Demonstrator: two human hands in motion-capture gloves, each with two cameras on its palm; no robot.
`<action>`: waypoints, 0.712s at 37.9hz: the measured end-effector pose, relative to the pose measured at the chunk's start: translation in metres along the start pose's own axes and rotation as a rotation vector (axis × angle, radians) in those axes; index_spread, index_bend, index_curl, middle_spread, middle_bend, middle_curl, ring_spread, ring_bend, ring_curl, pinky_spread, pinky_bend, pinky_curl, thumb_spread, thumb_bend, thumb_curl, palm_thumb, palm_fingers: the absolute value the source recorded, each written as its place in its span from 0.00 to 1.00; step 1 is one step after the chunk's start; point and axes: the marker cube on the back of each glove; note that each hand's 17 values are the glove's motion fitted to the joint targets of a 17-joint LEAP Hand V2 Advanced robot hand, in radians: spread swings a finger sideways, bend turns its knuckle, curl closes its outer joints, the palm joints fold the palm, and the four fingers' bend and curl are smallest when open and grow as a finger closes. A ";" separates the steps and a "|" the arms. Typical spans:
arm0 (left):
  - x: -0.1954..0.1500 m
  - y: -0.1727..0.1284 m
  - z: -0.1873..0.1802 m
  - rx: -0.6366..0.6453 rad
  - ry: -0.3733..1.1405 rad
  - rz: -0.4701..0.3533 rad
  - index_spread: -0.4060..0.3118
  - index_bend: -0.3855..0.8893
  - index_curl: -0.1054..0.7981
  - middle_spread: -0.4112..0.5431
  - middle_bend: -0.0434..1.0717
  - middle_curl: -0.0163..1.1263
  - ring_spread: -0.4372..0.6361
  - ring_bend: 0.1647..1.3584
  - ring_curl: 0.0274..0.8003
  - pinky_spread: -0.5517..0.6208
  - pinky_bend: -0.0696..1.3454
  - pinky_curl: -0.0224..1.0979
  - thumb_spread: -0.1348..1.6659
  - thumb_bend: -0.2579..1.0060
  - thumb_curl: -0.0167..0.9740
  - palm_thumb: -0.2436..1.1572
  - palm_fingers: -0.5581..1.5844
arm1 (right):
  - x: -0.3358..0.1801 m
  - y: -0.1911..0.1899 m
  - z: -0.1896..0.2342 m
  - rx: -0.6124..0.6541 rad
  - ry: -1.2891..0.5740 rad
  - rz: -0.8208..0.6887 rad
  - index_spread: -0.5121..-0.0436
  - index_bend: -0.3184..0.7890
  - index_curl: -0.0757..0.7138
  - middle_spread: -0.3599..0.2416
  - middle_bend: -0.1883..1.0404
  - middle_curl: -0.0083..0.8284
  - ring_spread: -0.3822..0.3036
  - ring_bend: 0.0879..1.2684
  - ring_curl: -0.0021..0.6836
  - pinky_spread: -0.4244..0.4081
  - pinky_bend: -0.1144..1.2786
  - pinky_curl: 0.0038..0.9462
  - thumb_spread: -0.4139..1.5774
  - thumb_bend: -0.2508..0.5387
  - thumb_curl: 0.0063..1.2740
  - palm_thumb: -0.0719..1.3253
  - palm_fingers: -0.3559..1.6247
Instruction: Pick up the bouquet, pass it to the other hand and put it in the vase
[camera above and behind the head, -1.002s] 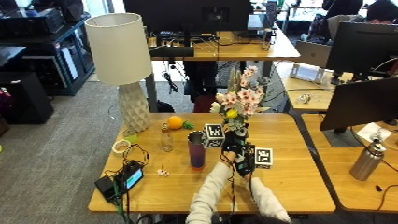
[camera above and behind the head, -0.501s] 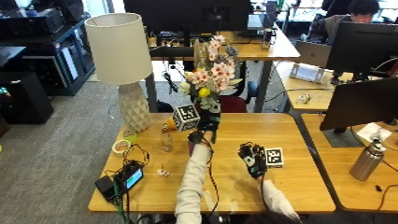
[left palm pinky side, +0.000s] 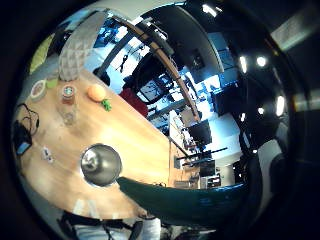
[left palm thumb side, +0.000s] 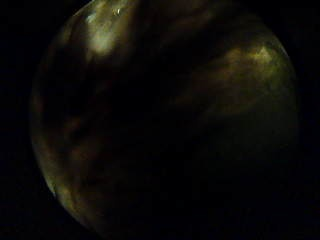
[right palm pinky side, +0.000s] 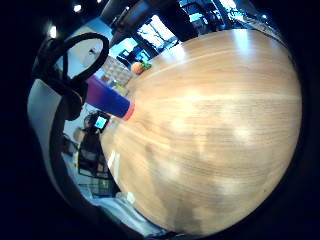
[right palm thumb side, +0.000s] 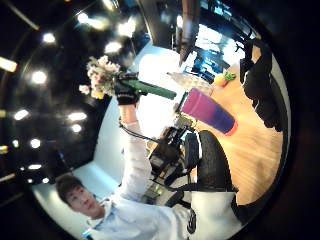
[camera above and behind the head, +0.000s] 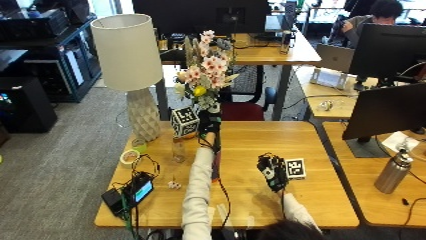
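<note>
Outside view evenly bright, sharp — soft shadows on the table (camera above and behind the head: 313, 145); palm views bend hard at their rims; left thumb-side view nearly black, blurred.

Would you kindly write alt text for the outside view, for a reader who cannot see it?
A person at a wooden table holds a bouquet of pink and white flowers high in the left hand, above the vase, which the left arm mostly hides. The right hand hovers open over the tabletop. A tall lamp stands at the table's left end.
</note>
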 end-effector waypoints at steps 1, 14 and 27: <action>-0.006 -0.002 0.000 -0.001 -0.001 -0.009 0.00 0.75 0.78 0.04 0.73 0.51 0.03 0.50 0.59 0.11 0.47 0.42 0.21 0.18 0.77 0.77 0.92 | 0.000 0.000 0.000 -0.002 -0.001 0.002 0.69 0.38 0.54 0.49 0.53 0.60 0.37 0.53 0.65 0.24 0.51 0.43 0.71 0.29 0.40 0.57 0.79; -0.052 -0.013 0.002 0.016 -0.040 -0.044 0.00 0.75 0.79 0.05 0.74 0.51 0.03 0.50 0.59 0.11 0.47 0.42 0.21 0.18 0.80 0.77 0.92 | 0.006 0.004 -0.002 -0.005 0.034 0.043 0.69 0.39 0.51 0.50 0.53 0.61 0.36 0.52 0.65 0.24 0.50 0.43 0.72 0.29 0.38 0.58 0.79; -0.081 -0.012 0.001 -0.002 -0.079 -0.057 0.00 0.75 0.80 0.05 0.75 0.51 0.03 0.50 0.59 0.11 0.47 0.42 0.20 0.18 0.82 0.77 0.92 | 0.005 0.003 0.001 -0.013 0.004 -0.023 0.70 0.39 0.50 0.50 0.52 0.61 0.36 0.51 0.66 0.25 0.49 0.43 0.72 0.29 0.37 0.58 0.79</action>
